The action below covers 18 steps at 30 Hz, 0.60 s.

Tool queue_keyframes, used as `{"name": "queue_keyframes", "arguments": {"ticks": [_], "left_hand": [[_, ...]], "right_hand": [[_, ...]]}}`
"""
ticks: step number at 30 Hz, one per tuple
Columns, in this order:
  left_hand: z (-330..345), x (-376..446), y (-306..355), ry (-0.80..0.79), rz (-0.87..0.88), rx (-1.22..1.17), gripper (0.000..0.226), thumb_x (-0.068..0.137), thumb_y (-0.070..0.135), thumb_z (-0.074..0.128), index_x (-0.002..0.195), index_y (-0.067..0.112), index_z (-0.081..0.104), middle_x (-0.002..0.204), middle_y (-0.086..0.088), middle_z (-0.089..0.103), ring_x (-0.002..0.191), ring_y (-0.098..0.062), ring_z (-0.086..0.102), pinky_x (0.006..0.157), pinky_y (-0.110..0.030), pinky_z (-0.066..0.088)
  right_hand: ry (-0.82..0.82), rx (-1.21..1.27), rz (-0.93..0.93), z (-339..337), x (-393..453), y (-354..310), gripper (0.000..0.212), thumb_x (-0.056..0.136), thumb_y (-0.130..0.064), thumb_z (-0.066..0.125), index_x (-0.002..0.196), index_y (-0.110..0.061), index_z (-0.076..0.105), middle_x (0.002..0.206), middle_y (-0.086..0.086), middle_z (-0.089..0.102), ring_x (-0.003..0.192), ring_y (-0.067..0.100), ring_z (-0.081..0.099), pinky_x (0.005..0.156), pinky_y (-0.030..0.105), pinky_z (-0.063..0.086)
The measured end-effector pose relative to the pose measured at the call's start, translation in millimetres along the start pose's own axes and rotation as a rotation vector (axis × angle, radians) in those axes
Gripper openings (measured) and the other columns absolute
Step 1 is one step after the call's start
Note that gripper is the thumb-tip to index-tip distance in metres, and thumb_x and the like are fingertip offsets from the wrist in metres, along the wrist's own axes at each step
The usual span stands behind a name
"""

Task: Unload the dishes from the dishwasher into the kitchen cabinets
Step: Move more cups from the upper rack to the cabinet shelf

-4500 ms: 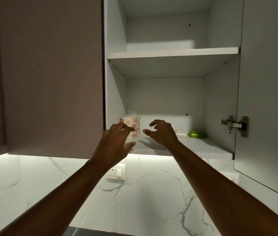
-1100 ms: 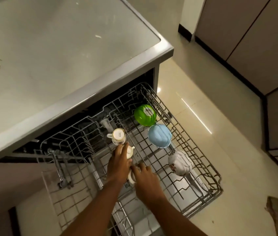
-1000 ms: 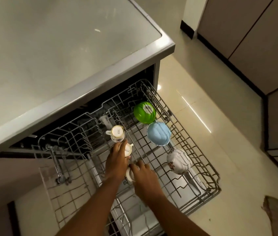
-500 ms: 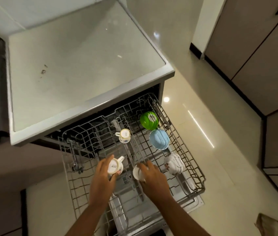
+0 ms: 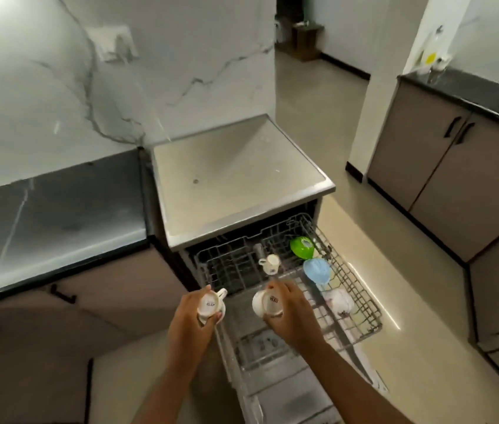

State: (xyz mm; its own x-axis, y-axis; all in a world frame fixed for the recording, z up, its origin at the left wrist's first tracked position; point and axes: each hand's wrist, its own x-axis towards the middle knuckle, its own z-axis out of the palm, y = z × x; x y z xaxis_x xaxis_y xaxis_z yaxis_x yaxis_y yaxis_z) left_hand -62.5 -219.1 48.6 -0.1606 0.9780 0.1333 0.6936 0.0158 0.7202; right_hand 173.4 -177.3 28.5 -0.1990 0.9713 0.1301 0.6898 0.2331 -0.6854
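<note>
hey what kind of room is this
Most likely a home kitchen: an open dishwasher rack holding bowls and a cup, a dark countertop over cabinets, and a marble-look wall.

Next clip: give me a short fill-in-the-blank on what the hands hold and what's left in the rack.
1. Each hand, the left hand and the right hand, holds one white ____.
2. The bowl farthest back in the dishwasher rack is ____.
3. The blue bowl lies between the green bowl and a ____ one.

Missing: cup; green; white

rack's left half (image 5: 230, 267) bare, bowls (image 5: 317, 270) crowd right, steel top (image 5: 236, 175) overhangs
</note>
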Motion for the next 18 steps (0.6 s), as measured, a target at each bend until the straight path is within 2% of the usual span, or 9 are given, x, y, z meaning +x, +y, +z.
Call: {"name": "queue_keyframes", "arguments": {"ticks": [3,6,11,14,18], "left_hand": [[-81.8,-35.5,-13.2,0.107,0.007,0.018,0.057,0.069,0.018,0.086,0.121,0.028,0.064,0.109,0.018,0.061,0.09,-0.008,0.063,0.073,-0.018,0.047],[-171.0,-84.5,-27.0,0.218,-0.068,0.013,0.057,0.071,0.02,0.085,0.124,0.026,0.064,0.107,0.011,0.062,0.092,-0.013,0.063,0.077,-0.033,0.052],[-285.0,-157.4,-50.0,0.377,-0.137,0.082,0.055,0.072,0.03,0.083,0.123,0.034,0.063,0.106,0.017,0.061,0.093,-0.007,0.063,0.081,-0.033,0.053],[-306.8,-159.1,-52.6,0.401,-0.146,0.123,0.053,0.073,0.038,0.081,0.122,0.039,0.063,0.105,0.018,0.061,0.091,-0.003,0.062,0.08,-0.033,0.053],[-364.6,-173.9,-68.3,0.503,-0.188,0.107,0.054,0.073,0.04,0.081,0.124,0.038,0.062,0.107,0.018,0.061,0.095,-0.003,0.062,0.089,-0.04,0.052]], "right_hand": [[0.002,0.053,-0.051,14.9,-21.1,-73.5,0.051,0.069,-0.023,0.078,0.117,-0.021,0.06,0.108,0.0,0.057,0.096,0.019,0.058,0.079,0.032,0.05],[-0.014,0.093,-0.137,35.0,-39.5,-155.7,0.051,0.07,-0.025,0.078,0.118,-0.024,0.061,0.101,-0.001,0.052,0.09,0.017,0.057,0.074,0.023,0.042],[-0.043,0.206,-0.296,70.5,-60.3,-281.1,0.053,0.07,-0.028,0.081,0.12,-0.027,0.062,0.101,0.0,0.049,0.088,0.015,0.057,0.078,0.027,0.049],[-0.03,0.231,-0.309,77.7,-55.8,-306.9,0.055,0.07,-0.031,0.082,0.121,-0.031,0.061,0.102,-0.002,0.049,0.089,0.01,0.058,0.082,0.027,0.051],[-0.04,0.281,-0.42,99.0,-52.0,-371.6,0.057,0.069,-0.029,0.082,0.122,-0.03,0.061,0.102,-0.001,0.051,0.09,0.013,0.059,0.083,0.032,0.054]]}}
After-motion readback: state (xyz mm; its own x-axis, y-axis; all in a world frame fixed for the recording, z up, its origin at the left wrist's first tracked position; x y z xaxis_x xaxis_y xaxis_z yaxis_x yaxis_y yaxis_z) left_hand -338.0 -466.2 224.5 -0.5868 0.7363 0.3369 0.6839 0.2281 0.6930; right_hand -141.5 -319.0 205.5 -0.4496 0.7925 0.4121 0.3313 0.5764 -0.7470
